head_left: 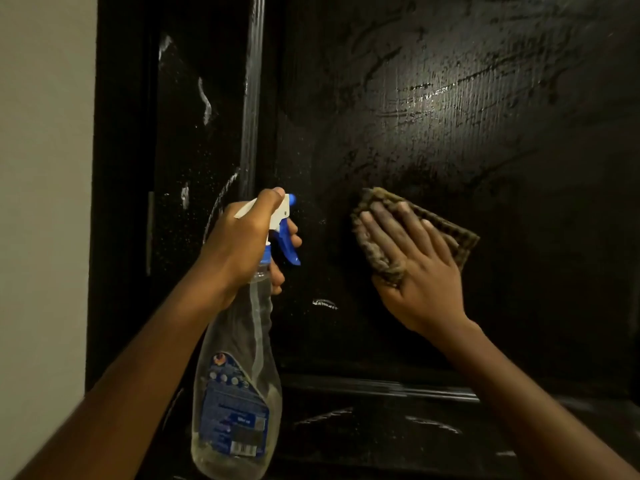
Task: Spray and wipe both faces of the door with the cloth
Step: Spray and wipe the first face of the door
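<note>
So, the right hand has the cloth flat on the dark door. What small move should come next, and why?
Probably slide the brown waffle-textured cloth up and to the right. The right hand presses it flat on the glossy black wooden door, and wet shiny streaks lie above it. The left hand grips the clear plastic spray bottle, away from the cloth.

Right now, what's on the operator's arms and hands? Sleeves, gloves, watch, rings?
Nothing worn that shows. The left hand and right hand are bare, no gloves, and no rings on the fingers in view. The left forearm and right forearm are bare to the frame's edge: no sleeve, cuff, watch or band. The light is dim, so fine marks can't be ruled out.
</note>
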